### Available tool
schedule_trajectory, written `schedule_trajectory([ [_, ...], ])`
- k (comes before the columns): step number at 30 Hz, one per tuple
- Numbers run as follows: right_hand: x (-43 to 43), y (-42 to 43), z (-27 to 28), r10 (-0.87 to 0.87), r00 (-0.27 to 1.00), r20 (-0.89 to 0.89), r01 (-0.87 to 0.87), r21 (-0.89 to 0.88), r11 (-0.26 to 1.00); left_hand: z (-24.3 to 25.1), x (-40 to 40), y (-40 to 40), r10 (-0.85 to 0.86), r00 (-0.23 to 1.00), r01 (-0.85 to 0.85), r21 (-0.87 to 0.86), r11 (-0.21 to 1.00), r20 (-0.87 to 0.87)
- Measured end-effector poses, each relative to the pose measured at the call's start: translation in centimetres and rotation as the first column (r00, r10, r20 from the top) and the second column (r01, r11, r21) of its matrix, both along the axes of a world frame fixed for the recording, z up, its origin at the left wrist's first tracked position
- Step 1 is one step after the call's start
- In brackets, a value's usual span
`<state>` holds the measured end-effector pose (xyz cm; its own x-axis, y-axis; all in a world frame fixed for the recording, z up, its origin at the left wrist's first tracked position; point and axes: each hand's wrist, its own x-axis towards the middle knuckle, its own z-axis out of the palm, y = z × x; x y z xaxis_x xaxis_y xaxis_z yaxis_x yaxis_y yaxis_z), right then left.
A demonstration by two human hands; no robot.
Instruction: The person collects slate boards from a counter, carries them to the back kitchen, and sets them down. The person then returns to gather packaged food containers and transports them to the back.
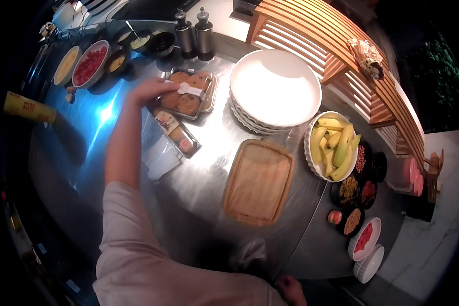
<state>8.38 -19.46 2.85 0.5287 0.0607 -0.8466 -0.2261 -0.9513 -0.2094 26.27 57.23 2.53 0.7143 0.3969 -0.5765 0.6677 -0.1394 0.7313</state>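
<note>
My left hand [152,91] reaches to the far side of a steel worktop and grips the left edge of a clear plastic box of cookies [189,104] with a white paper band. Another clear box lies partly beneath it. Just below is a narrow clear pack of round baked goods [181,139] with a printed label. A white packet in clear wrap [163,157] lies beside that pack. At the bottom edge, my right hand [292,290] hangs low near my body with curled fingers; whether it holds anything is unclear.
A woven tray [260,183] lies mid-worktop, below stacked white dishes [275,90]. Bananas [336,143] fill a fluted bowl to the right, near black bowls of toppings [348,189]. Two metal-topped bottles [204,34] and a bowl of red fruit [91,63] stand behind. A yellow container [30,108] stands left.
</note>
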Motion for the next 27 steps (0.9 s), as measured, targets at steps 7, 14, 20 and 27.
schedule_trajectory([
  [7,3.8,5.2,2.9,-0.049,0.998,0.038,0.047,0.071,0.996,-2.7,2.4,-0.9,0.134,0.988,-0.133,-0.015,0.991,0.082],
  [14,6.0,8.0,4.2,-0.009,0.999,0.043,0.0,0.201,0.98,-5.0,2.0,-0.8,0.332,0.943,-0.295,-0.456,0.84,0.001],
  [20,4.6,5.2,2.9,-0.113,0.993,0.028,0.104,0.22,0.97,-5.0,3.3,-2.9,0.521,0.851,-0.327,-0.715,0.618,0.061],
  [27,4.5,5.9,2.5,-0.039,0.991,0.125,0.003,0.279,0.96,-6.0,2.3,-1.5,0.394,0.919,-0.273,-0.734,0.621,-0.008],
])
